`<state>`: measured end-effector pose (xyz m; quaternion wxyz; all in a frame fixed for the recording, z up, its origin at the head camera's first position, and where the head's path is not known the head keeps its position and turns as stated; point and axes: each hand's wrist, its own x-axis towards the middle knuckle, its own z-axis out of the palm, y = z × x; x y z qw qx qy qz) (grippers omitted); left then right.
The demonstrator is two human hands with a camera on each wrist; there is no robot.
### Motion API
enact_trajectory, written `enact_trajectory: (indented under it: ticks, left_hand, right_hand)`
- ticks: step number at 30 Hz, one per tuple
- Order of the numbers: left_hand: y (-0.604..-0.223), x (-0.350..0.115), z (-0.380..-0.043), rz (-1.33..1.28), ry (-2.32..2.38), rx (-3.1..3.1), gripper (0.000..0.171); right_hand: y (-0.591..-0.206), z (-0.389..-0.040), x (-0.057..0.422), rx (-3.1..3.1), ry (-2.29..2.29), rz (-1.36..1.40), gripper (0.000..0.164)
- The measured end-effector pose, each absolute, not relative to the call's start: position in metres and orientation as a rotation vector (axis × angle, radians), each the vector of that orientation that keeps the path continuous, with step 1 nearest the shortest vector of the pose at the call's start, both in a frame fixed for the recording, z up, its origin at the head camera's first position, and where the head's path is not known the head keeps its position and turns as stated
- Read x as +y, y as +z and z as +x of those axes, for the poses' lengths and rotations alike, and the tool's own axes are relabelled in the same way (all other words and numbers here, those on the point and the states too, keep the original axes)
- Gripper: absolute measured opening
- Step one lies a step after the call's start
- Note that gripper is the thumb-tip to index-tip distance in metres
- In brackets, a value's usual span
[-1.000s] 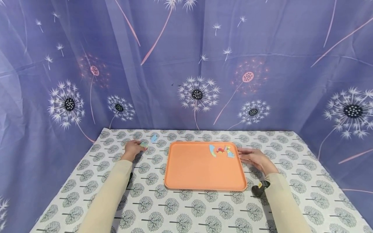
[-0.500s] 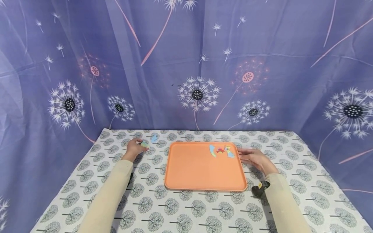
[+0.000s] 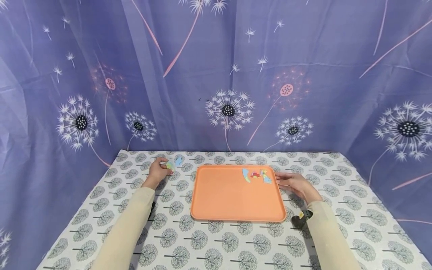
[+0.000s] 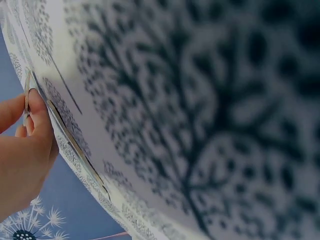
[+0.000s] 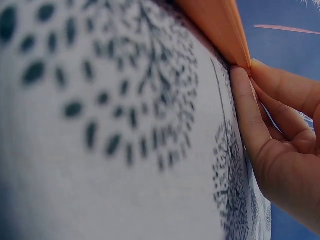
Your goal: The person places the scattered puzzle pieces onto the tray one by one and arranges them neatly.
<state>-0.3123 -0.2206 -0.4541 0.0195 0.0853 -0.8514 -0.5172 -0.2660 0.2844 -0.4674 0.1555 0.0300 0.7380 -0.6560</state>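
Observation:
Near the table's far left corner, my left hand (image 3: 159, 172) pinches a flat puzzle piece (image 3: 170, 165) in pale green, yellow and red. Edge-on, this thin piece (image 4: 27, 95) shows between thumb and finger in the left wrist view. Just beyond it a light-blue puzzle piece (image 3: 178, 161) lies on the cloth; whether the two touch I cannot tell. My right hand (image 3: 297, 184) is at the right side of an orange tray (image 3: 233, 202). In the right wrist view its fingertips grip the rim of the tray (image 5: 225, 30).
Inside the tray's upper right corner lie a curved blue-green piece (image 3: 246, 175), a red piece (image 3: 255, 174) and a blue-yellow piece (image 3: 266, 177). A tree-patterned cloth (image 3: 199, 247) covers the table. A purple dandelion curtain (image 3: 189, 112) hangs behind.
My left hand has shifted a little right and away from me with the pinched piece, nearer the light-blue one. The right hand and the tray have stayed put.

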Motion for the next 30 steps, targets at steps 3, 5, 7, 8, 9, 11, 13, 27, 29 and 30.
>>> enact_trajectory:
  ticks: [3, 5, 7, 8, 9, 11, 13, 27, 29, 30]
  left_hand:
    - [-0.454, -0.220, -0.312, 0.287, -1.695, -2.587, 0.045]
    - [-0.453, -0.219, -0.313, 0.292, -1.754, -2.556, 0.046]
    - [-0.452, -0.219, -0.313, 0.300, -1.801, -2.532, 0.046]
    - [-0.452, -0.218, -0.314, 0.304, -1.819, -2.525, 0.047]
    - [-0.452, -0.218, -0.314, 0.314, -1.839, -2.517, 0.047]
    - [-0.452, -0.217, -0.315, 0.337, -1.881, -2.497, 0.048]
    - [-0.452, -0.215, -0.317, 0.352, -1.932, -2.471, 0.049]
    - [-0.435, -0.184, -0.321, 0.333, -2.294, -2.276, 0.055]
    - [-0.433, -0.177, -0.321, 0.314, -2.319, -2.266, 0.055]
    - [-0.433, -0.173, -0.320, 0.305, -2.331, -2.263, 0.055]
  right_hand:
    - [-0.467, -0.266, 0.284, 2.117, -1.878, 0.077, 0.057]
    - [-0.466, -0.265, 0.284, 2.119, -1.876, 0.068, 0.057]
    - [-0.466, -0.265, 0.284, 2.116, -1.881, 0.067, 0.057]
    - [-0.465, -0.264, 0.284, 2.115, -1.883, 0.070, 0.057]
    - [-0.465, -0.264, 0.284, 2.113, -1.884, 0.070, 0.057]
    - [-0.465, -0.264, 0.285, 2.109, -1.887, 0.068, 0.057]
    - [-0.465, -0.264, 0.285, 2.106, -1.892, 0.068, 0.057]
    - [-0.466, -0.266, 0.284, 2.093, -1.920, 0.095, 0.057]
    - [-0.467, -0.266, 0.284, 2.098, -1.911, 0.089, 0.058]
    - [-0.467, -0.266, 0.284, 2.097, -1.911, 0.094, 0.058]
